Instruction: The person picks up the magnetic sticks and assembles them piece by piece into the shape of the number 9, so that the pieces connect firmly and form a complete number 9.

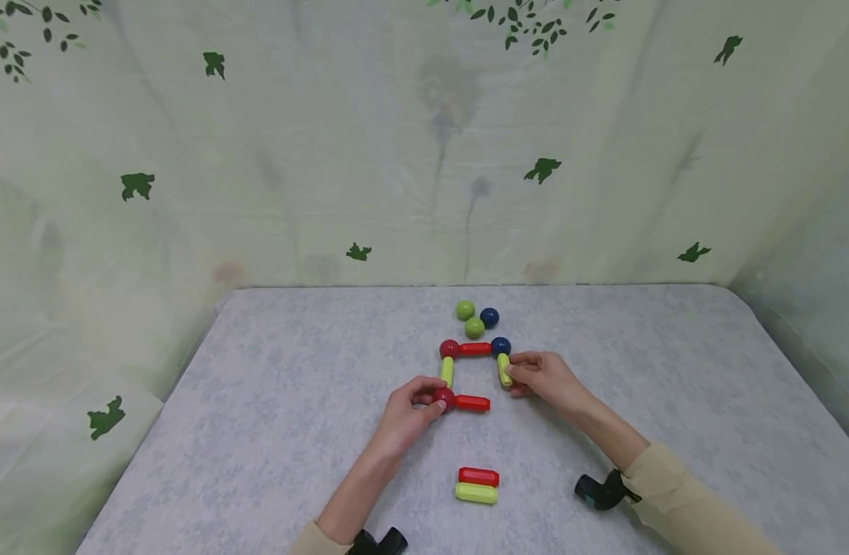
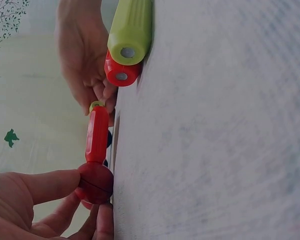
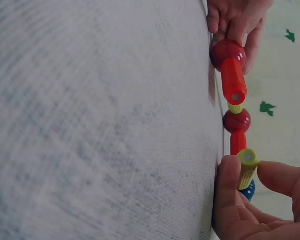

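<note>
The left hand (image 1: 407, 412) pinches the red ball (image 1: 444, 398) between thumb and fingers near the middle of the tabletop (image 1: 258, 401); a red rod (image 1: 472, 402) joins this ball and points right. The right hand (image 1: 545, 378) pinches the free end of a green rod (image 1: 504, 369), whose far end meets a blue ball (image 1: 501, 346). A second red rod (image 1: 474, 348) links the blue ball to another red ball (image 1: 449, 348); a further green rod (image 1: 447, 371) appears to run from there down to the held red ball. Three loose balls (image 1: 475, 317) lie towards the far edge. A spare rod pair (image 1: 477, 486), red beside green, lies towards the near edge.
</note>
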{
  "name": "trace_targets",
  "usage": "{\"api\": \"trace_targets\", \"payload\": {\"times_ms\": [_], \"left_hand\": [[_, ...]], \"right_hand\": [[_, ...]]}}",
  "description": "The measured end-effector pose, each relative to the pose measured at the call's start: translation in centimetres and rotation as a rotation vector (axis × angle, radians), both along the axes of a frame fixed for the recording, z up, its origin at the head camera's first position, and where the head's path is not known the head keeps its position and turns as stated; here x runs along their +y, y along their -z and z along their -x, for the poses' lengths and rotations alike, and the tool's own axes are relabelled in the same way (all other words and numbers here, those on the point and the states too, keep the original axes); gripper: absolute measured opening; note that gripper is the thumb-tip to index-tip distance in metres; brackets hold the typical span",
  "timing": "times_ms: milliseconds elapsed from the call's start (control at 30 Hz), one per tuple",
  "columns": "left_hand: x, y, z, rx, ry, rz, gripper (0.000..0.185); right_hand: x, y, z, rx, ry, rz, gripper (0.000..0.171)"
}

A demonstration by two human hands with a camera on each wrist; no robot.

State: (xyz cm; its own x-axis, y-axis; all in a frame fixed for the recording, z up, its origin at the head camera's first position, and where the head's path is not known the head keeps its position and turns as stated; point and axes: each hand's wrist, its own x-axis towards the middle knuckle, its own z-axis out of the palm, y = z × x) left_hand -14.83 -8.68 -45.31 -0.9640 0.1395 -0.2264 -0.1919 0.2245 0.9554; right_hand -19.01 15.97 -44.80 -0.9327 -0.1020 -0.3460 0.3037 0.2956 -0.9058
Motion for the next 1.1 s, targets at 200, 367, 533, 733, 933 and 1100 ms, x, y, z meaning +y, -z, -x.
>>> {"api": "trace_targets", "payload": {"times_ms": [200, 367, 533, 733, 933, 1100], "left_hand": [[-0.1, 0.0, 0.0, 0.003, 0.004, -0.001, 0.027], [0.0, 0.0, 0.1, -0.016, -0.008, 0.015, 0.028], [0.1, -0.1, 0.1, -0.020, -0.013, 0.029, 0.028], [0.1, -0.1, 0.1, -0.015, -0.002, 0.009, 0.028], [0.0, -0.2, -0.1, 0.004, 0.009, -0.018, 0.029], [0.1, -0.6, -0.2, 0.000, 0.011, -0.027, 0.030]], "right_hand": [[0.4, 0.0, -0.6, 0.013, -0.003, 0.014, 0.043], [1.0, 0.0, -1.4, 0.022, -0.006, 0.017, 0.042], [1.5, 0.1, -2.3, 0.047, -0.018, 0.019, 0.044], [1.6, -0.2, -3.8, 0.088, -0.024, 0.007, 0.039], [0.6, -0.8, -5.9, 0.229, -0.168, -0.109, 0.031], [-0.6, -1.0, -7.4, 0.311, -0.338, -0.182, 0.027]]}}
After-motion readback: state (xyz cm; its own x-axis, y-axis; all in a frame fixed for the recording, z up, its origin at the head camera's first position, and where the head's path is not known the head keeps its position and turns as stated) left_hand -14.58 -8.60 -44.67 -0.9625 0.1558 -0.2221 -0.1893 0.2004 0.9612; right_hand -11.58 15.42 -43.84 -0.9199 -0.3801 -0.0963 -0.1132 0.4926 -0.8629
